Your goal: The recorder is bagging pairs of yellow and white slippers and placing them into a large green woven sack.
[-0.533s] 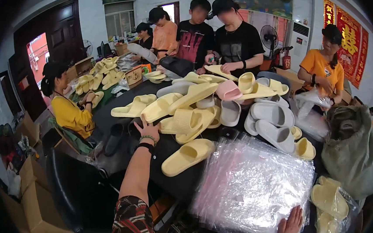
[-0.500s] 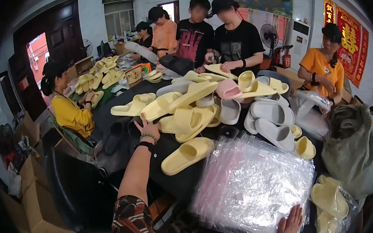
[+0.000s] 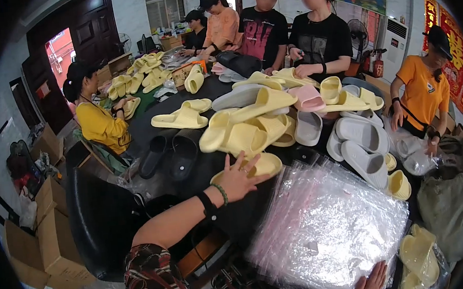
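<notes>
My left hand (image 3: 239, 179) lies on a yellow slipper (image 3: 266, 165) at the near edge of the dark table (image 3: 148, 126). Its fingers drape over the slipper and the thumb is hidden. A dark band and a bead bracelet sit on that wrist. My right hand (image 3: 371, 282) shows only partly at the bottom edge, fingers flat against the near edge of a stack of clear plastic bags (image 3: 330, 226). Just beyond the left hand rises a heap of yellow slippers (image 3: 247, 132).
White slippers (image 3: 359, 145), a pink one (image 3: 306, 98) and black ones (image 3: 170, 155) crowd the table. Several people work around it. A black chair (image 3: 99, 220) stands at my left, cardboard boxes (image 3: 51, 235) beyond it. A grey sack (image 3: 450, 198) and bagged yellow slippers (image 3: 417, 257) are at right.
My left hand has moved right and down from the table beside the black slippers onto the nearest yellow slipper. The right hand stays at the bag stack's near edge.
</notes>
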Available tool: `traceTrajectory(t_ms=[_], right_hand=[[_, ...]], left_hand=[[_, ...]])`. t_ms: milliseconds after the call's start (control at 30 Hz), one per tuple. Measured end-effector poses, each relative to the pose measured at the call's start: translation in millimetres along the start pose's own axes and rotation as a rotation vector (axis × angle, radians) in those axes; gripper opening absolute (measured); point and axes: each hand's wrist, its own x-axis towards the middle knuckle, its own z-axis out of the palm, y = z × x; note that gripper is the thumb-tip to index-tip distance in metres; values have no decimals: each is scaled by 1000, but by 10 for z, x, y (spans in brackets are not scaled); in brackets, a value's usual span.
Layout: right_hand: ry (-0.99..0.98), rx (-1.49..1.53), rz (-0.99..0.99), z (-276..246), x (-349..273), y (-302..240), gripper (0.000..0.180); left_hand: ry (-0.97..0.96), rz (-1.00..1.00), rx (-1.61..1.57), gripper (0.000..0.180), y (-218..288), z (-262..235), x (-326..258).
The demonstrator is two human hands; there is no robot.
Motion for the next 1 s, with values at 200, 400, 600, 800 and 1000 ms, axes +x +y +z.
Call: traceTrajectory(t_ms=[200,400,600,800,1000], right_hand=[[7,-1,14,5,-26,-1,62],[79,-37,-64,67,-13,33,61],[82,-21,-40,114,-35,65,63],[66,7,-12,104,1,47,63],[19,17,29,19,-6,-22,62]], left_hand=[[-225,-438,74,58,-955,92,372],[-333,-483,158,72,-1189,102,319],[188,-756,121,100,-870,-322,-389],[50,-1468,-351,150,-1622,205,-1608],[229,-1186,-697,147,-1898,525,-1493]])
